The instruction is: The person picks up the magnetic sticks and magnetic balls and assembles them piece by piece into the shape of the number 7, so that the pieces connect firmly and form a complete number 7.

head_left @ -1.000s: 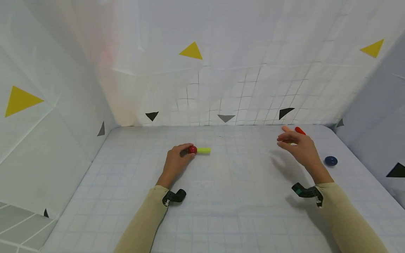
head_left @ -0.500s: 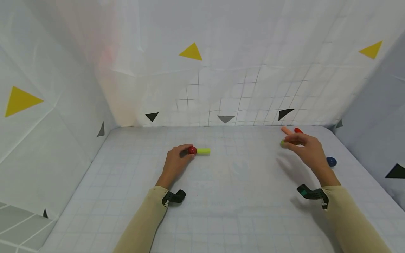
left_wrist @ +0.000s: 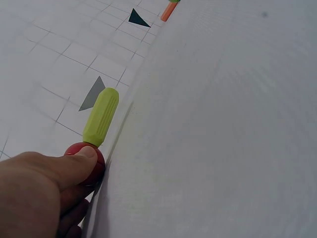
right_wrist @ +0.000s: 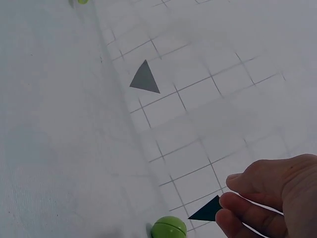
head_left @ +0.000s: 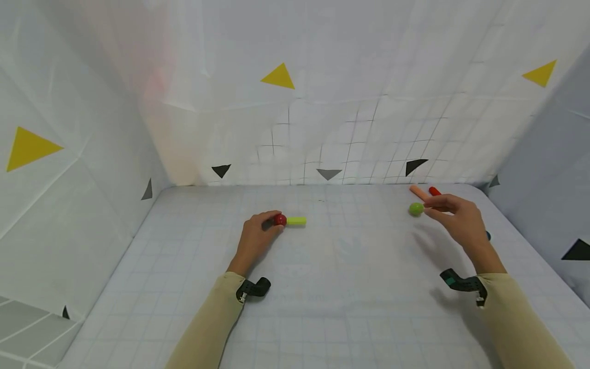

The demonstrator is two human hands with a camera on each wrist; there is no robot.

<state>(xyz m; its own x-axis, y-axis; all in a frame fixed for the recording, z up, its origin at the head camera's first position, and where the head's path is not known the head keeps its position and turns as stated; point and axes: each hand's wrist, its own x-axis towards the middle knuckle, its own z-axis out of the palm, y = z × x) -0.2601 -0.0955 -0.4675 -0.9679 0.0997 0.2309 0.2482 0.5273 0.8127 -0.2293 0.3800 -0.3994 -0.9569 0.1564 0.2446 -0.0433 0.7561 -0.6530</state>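
In the head view my left hand [head_left: 259,233] pinches the red ball head of a maraca [head_left: 296,221] between thumb and fingers. Its ribbed yellow-green handle [left_wrist: 101,115] sticks out past the fingertips in the left wrist view. On the right side of the table, my right hand [head_left: 456,218] hovers with relaxed fingers and nothing between them. A green ball [head_left: 416,209] sits just left of its fingertips; a seam line shows on it in the right wrist view. Behind the hand lie an orange stick [head_left: 419,192] and a red stick [head_left: 434,191], both partly covered.
A dark blue round thing [head_left: 488,235] peeks out beside the right wrist, mostly hidden. The white gridded table [head_left: 341,287] meets white sheet walls [head_left: 378,61] at the back and both sides. Dark and yellow triangles mark the walls.
My right hand has drawn away to the right, bringing the green ball into full view and covering most of the blue thing. The left hand and the maraca stay put.
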